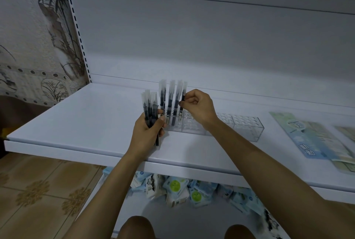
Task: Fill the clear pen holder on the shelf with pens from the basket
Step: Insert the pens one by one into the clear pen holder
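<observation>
left hand (pixel 148 129) grips a bundle of pens (pixel 149 107); right hand (pixel 196 107) pinches one pen (pixel 183 95) over the clear pen holder (pixel 244 127).

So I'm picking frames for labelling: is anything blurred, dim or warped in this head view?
Head view: dim, bluish light with no hard glare; the booklets at right and the packets under the shelf are smeared; wide-angle bending curves the shelf edge and upright; the hands, pens and clear pen holder stay fairly sharp.
</observation>
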`<state>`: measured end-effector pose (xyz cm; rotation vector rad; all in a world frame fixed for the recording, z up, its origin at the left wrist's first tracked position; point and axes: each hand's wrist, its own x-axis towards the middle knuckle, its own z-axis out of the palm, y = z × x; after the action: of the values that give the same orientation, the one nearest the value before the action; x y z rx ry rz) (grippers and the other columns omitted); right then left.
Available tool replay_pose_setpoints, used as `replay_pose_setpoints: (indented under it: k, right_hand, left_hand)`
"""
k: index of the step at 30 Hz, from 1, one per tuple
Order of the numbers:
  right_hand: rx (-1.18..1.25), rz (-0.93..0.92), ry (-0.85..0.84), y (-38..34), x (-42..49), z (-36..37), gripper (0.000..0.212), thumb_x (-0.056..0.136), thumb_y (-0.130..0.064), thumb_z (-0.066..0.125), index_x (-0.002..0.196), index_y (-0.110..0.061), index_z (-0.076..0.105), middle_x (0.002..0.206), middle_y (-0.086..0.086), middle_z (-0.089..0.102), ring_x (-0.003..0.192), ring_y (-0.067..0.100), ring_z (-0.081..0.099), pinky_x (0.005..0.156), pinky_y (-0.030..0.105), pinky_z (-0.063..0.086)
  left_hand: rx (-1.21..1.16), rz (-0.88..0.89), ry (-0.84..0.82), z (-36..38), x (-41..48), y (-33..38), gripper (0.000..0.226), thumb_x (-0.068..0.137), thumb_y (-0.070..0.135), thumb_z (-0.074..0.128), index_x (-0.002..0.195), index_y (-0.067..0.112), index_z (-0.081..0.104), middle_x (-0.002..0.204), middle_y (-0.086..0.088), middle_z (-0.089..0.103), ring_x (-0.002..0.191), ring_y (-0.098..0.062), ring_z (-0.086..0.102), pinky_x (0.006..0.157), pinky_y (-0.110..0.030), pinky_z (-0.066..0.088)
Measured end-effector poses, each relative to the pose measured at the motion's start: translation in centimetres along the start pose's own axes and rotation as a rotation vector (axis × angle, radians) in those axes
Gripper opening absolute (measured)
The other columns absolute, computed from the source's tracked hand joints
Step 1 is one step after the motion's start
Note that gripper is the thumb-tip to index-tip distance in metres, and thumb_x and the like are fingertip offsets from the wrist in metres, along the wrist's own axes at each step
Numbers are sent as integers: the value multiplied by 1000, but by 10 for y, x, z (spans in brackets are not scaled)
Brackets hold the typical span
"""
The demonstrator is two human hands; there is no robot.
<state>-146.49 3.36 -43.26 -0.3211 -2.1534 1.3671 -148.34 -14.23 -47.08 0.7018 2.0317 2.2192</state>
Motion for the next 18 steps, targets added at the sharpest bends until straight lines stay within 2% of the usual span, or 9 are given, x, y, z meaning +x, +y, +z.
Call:
replay_pose_setpoints:
  k: [4, 8, 12, 14, 18]
  right_hand:
    - [-11, -8, 7, 1, 1, 1, 16, 76, -10, 76, 87, -11, 63, 73, -4, 63, 65, 6, 57, 73, 29, 52]
    - [-19, -14, 5, 2, 1, 1, 18, 76, -7, 75, 89, -9, 63, 75, -1, 63, 67, 9, 58, 75, 32, 54]
    - [-35, -10, 6, 3, 0, 2, 20, 75, -7, 75, 88, -12, 62, 73, -2, 63, 65, 9, 58, 74, 33, 54]
    - [-30, -10, 2, 2, 0, 1, 24, 75, -7, 75, 93, -13, 60, 74, -1, 64, 65, 9, 59, 73, 31, 54]
    - [-17, 4, -35, -4, 0, -1, 38, 74, -6, 73, 105, -16, 54, 87, 5, 65, 74, 12, 59, 74, 31, 53]
  left_hand:
    - [-15, 9, -42, 2, -3, 3, 15, 95, 13, 55, 108, 6, 59, 73, -4, 65, 56, -6, 60, 58, -17, 52]
    - [4, 31, -86, 2, -5, 4, 17, 95, 15, 54, 109, 6, 59, 67, 3, 68, 59, -6, 64, 62, -19, 54]
    - [1, 34, -91, 2, -5, 6, 17, 96, 14, 52, 110, 6, 58, 67, 0, 65, 57, -6, 61, 60, -18, 52]
    - [43, 46, -86, 2, -5, 7, 16, 97, 15, 52, 106, 3, 58, 66, -1, 64, 54, -5, 58, 57, -17, 50]
    - [50, 48, -86, 1, -6, 8, 17, 97, 17, 52, 107, 5, 58, 66, 1, 64, 54, -5, 55, 56, -16, 48]
